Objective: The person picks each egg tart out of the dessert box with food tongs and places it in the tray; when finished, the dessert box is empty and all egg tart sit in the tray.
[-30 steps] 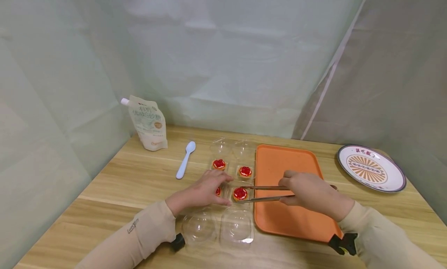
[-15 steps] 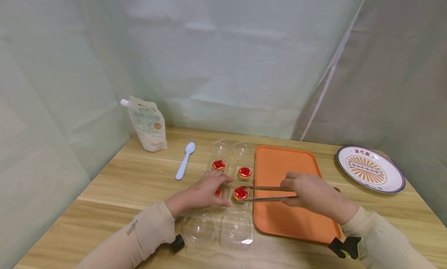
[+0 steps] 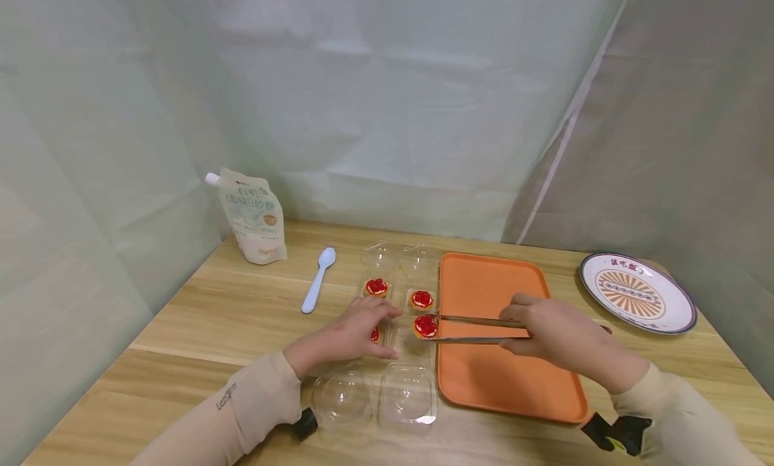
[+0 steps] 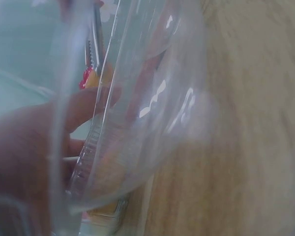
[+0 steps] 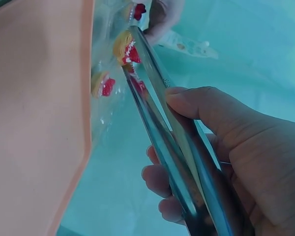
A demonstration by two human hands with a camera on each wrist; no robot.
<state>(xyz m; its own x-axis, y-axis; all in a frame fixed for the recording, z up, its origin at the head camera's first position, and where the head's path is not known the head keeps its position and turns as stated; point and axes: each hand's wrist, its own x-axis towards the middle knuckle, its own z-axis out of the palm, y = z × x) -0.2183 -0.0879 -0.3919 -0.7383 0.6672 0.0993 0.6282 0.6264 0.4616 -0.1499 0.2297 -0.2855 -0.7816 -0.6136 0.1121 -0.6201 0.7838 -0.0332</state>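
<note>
My right hand [image 3: 559, 335] holds metal tongs [image 3: 478, 320], and their tips grip a small tart [image 3: 426, 326] with a red topping. That tart is over the edge between a clear plastic container [image 3: 408, 350] and the orange tray [image 3: 496, 372]. In the right wrist view the tong tips [image 5: 132, 30] lie on either side of the tart. My left hand [image 3: 347, 328] lies over the left containers with thumb and fingers spread, partly hiding another tart [image 3: 375, 334]. Two more tarts sit behind, a left tart [image 3: 376, 287] and a right tart [image 3: 421, 299].
Open clear lids [image 3: 406, 395] lie in front, and further lids [image 3: 418, 259] stand behind. A pale blue spoon [image 3: 317, 281] and a spouted pouch [image 3: 254, 217] are at the back left. A patterned plate [image 3: 631, 295] is at the right.
My right hand and the tongs have shifted right, carrying the tart up out of the front right container toward the tray. My left hand has stayed nearly still.
</note>
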